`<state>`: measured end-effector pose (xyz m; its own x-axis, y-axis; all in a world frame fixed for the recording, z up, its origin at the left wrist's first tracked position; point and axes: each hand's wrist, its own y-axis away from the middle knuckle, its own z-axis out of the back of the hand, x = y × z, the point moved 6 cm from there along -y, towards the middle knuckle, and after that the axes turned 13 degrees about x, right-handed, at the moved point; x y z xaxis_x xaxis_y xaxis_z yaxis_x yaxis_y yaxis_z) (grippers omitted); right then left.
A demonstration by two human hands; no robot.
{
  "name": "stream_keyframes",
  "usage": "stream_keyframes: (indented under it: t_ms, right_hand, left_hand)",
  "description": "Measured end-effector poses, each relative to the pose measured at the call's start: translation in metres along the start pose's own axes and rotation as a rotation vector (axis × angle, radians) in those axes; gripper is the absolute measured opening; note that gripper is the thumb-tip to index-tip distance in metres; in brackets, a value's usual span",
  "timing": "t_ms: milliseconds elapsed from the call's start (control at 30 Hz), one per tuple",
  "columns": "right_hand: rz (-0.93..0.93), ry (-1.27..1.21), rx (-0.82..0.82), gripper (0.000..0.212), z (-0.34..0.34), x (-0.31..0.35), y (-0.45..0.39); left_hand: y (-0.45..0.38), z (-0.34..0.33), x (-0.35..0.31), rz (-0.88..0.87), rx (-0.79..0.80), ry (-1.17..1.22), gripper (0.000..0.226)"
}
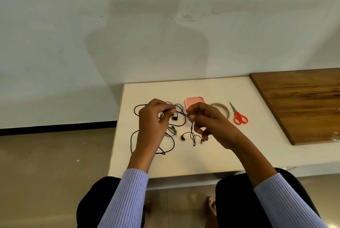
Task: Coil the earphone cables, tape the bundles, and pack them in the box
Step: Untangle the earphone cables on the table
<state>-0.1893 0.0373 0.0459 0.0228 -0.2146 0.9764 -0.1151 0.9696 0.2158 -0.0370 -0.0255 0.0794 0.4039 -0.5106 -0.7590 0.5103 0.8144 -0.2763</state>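
A black earphone cable (182,114) is stretched taut between my two hands above the white table (184,159). My left hand (154,126) pinches it at the left, my right hand (207,121) pinches it at the right. From my right hand the cable hangs down to two earbuds (192,138) near the tabletop. More black cable (135,143) lies in loose loops under and around my left hand, with a black plug (174,117) among them. A pink box (194,101) sits just behind my right hand. A roll of clear tape (220,108) is partly hidden by that hand.
Red-handled scissors (239,115) lie right of the tape. A dark wooden board (301,104) covers the table's right side. The table's left edge drops to a tiled floor (55,163); a pale wall stands behind. My knees are under the front edge.
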Motion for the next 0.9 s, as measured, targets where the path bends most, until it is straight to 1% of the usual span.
stream_keyframes:
  t_ms: [67, 233, 300, 367, 433, 467, 533, 600, 633, 667, 800, 900]
  right_hand:
    - [0.025, 0.067, -0.012, 0.010, 0.004, 0.003, 0.000]
    - [-0.015, 0.439, -0.002, 0.017, 0.000, 0.003, -0.003]
    - [-0.023, 0.448, -0.019, 0.018, -0.001, 0.002, -0.003]
    - [-0.007, 0.384, -0.039, 0.016, 0.004, 0.003, -0.003]
    - [-0.011, 0.354, -0.035, 0.015, 0.008, 0.002, -0.002]
    - [-0.023, 0.382, -0.027, 0.016, 0.009, -0.001, -0.002]
    - [-0.058, 0.535, 0.001, 0.015, 0.008, -0.008, -0.004]
    - [-0.077, 0.677, 0.019, 0.012, 0.006, -0.014, -0.006]
    - [-0.064, 0.696, 0.005, 0.012, 0.006, -0.015, -0.008]
    - [-0.045, 0.675, -0.027, 0.014, 0.007, -0.015, -0.009]
    - [0.052, 0.406, -0.168, 0.015, 0.000, -0.012, -0.016]
    - [0.147, 0.341, -0.146, 0.026, -0.014, -0.007, -0.020]
  left_hand:
    - [0.001, 0.005, 0.003, 0.013, -0.027, 0.031, 0.010]
    - [0.002, 0.002, 0.000, -0.016, -0.016, -0.011, 0.011]
    - [0.002, 0.006, 0.002, -0.007, -0.053, -0.005, 0.010]
    - [0.001, 0.013, 0.005, 0.001, -0.094, 0.010, 0.010]
    - [0.002, 0.015, 0.007, 0.014, -0.092, 0.036, 0.010]
    - [0.002, 0.014, 0.008, 0.022, -0.072, 0.054, 0.009]
    - [0.002, 0.011, 0.009, 0.032, -0.032, 0.091, 0.009]
    - [0.002, 0.012, 0.011, 0.039, -0.027, 0.138, 0.008]
    - [0.002, 0.013, 0.013, 0.047, -0.029, 0.166, 0.008]
    - [0.002, 0.014, 0.015, 0.057, -0.025, 0.193, 0.009]
    - [0.001, 0.007, 0.015, 0.069, 0.045, 0.216, 0.009]
    - [0.000, 0.000, 0.014, 0.073, 0.091, 0.178, 0.009]
